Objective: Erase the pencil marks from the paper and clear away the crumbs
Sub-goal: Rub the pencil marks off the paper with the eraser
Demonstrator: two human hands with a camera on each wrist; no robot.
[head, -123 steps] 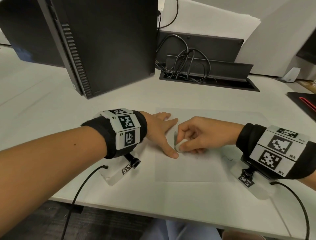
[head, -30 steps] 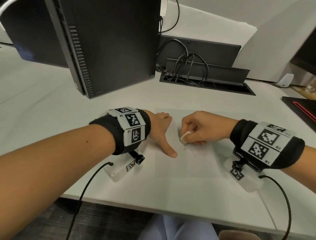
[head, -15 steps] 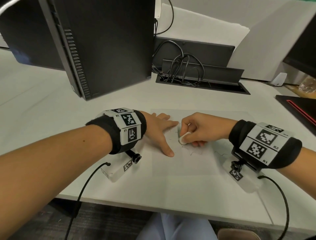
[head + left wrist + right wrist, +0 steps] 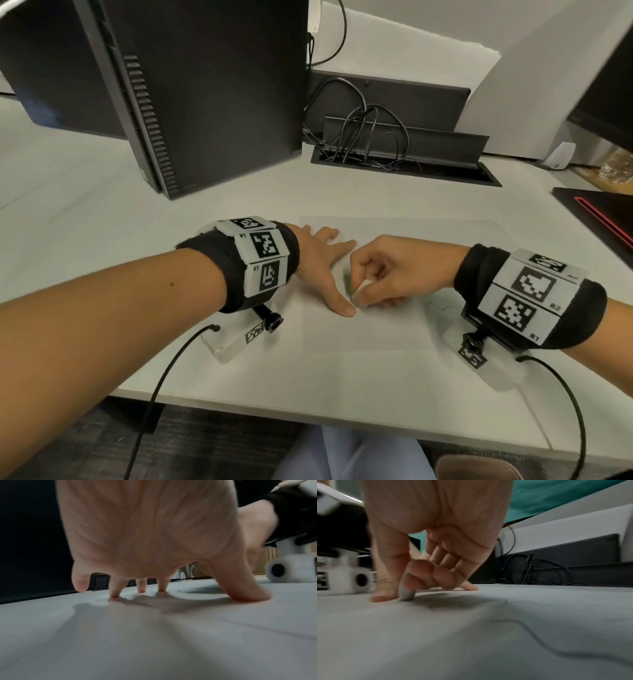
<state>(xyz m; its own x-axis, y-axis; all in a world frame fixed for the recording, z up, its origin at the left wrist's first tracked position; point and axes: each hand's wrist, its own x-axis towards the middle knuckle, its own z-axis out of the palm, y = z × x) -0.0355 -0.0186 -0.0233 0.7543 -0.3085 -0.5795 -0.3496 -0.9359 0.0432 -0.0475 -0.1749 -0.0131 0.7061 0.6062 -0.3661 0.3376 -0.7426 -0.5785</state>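
Observation:
A white sheet of paper (image 4: pixel 370 329) lies flat on the white desk (image 4: pixel 102 219). My left hand (image 4: pixel 322 263) is spread on the sheet's left part, fingers and thumb straight, holding it down; the left wrist view shows the fingertips (image 4: pixel 114 595) pressed to the paper (image 4: pixel 154 635). My right hand (image 4: pixel 387 274) pinches a small white eraser (image 4: pixel 361 289) and its tip (image 4: pixel 406 595) touches the paper (image 4: pixel 471 635) just right of my left thumb. Faint pencil marks (image 4: pixel 346 279) lie around the eraser, and a wavy pencil line (image 4: pixel 440 306) (image 4: pixel 530 632) runs near my right wrist.
A black computer tower (image 4: pixel 191 85) stands at the back left. Behind the paper is an open cable tray (image 4: pixel 404 164) full of black cables. A black pad with a red stripe (image 4: pixel 603 216) lies at the right edge. The desk's front edge (image 4: pixel 308 419) is close below my arms.
My right hand has rubbed the eraser down and left, now close to my left thumb tip. My left hand stays spread on the paper.

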